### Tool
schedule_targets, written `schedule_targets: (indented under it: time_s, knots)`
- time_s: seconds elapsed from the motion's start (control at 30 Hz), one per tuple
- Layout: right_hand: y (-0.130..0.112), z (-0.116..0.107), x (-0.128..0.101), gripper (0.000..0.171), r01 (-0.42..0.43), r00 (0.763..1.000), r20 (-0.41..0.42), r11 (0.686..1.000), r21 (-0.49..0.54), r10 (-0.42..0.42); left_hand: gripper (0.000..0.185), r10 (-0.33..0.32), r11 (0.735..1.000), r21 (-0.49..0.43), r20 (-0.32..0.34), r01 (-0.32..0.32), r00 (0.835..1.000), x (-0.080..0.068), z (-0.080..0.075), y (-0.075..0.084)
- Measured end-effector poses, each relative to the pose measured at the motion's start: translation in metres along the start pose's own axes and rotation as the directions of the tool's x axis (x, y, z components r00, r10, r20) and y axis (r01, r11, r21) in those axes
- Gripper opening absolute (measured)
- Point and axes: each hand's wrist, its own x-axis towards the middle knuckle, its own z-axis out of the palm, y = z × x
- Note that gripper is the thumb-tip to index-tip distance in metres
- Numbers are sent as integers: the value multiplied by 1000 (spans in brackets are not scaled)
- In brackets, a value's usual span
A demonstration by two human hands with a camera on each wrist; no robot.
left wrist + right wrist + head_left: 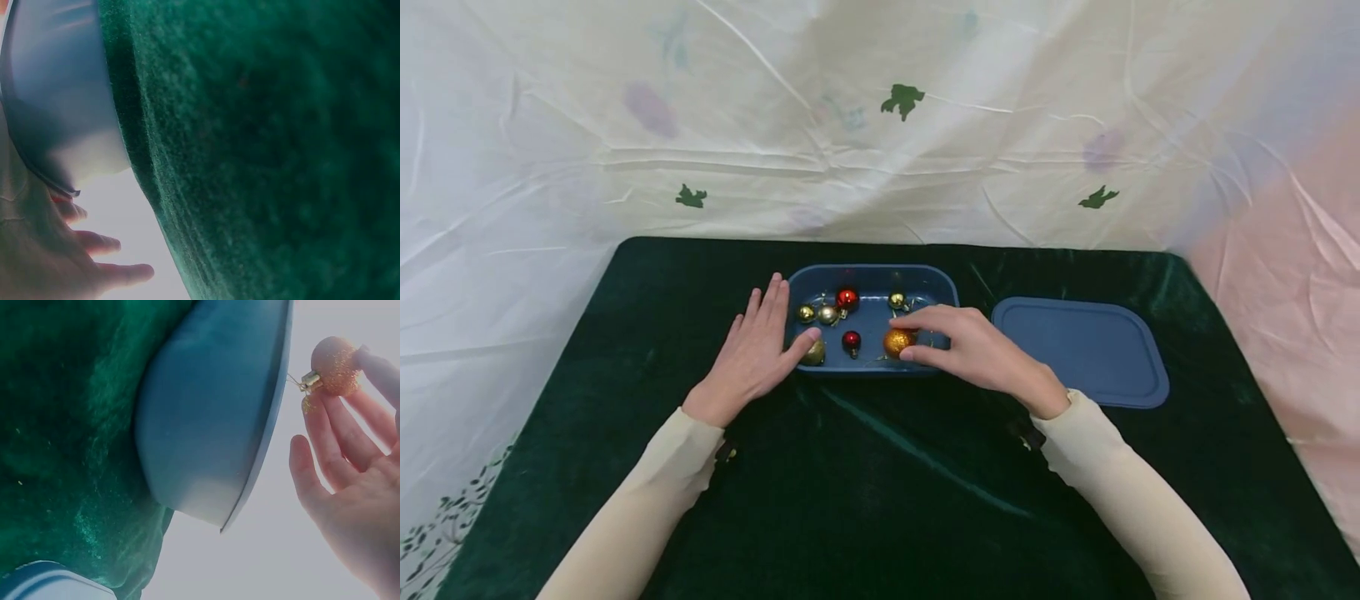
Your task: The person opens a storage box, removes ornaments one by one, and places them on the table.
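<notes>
A blue plastic box (867,368) holds several small Christmas baubles, among them a bright red bauble (847,298), a dark red bauble (851,340) and gold ones. My right hand (977,350) pinches an orange glittery bauble (898,342) between thumb and fingers. In the right wrist view, this orange bauble (335,365) is up above the box's rim, its gold cap and thread showing. Against the box's left end lies my left hand (752,358), fingers extended and thumb over the rim. That thumb partly hides a gold bauble (814,353).
To the right of the box, a blue lid (1082,350) lies flat on the dark green velvet tablecloth (865,500). Behind the table hangs a pale printed curtain (850,167). Wrinkles cross the cloth in front of the box.
</notes>
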Motion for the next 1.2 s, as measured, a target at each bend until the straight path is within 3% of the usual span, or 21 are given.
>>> schedule_targets:
  time_s: [0.4, 0.9, 1.07, 1.2]
  knots:
    - [-17, 8, -31, 40, 49, 992, -117, 999, 21, -46, 98, 7, 1000, -6, -11, -7, 1000, 2, 0, 0]
    - [-25, 38, -59, 41, 143, 974, -167, 986, -80, -155, 99, 1, 1000, 6, 16, -1, 1000, 1, -2, 0]
    - [-23, 48, -65, 41, 172, 972, -146, 980, -97, -185, 97, -1, 1000, 0, 19, 1, 1000, 0, -1, 0]
    - [-22, 54, -68, 42, 142, 986, -78, 986, -85, -149, 98, 0, 1000, -7, 12, 0, 1000, 1, 0, 0]
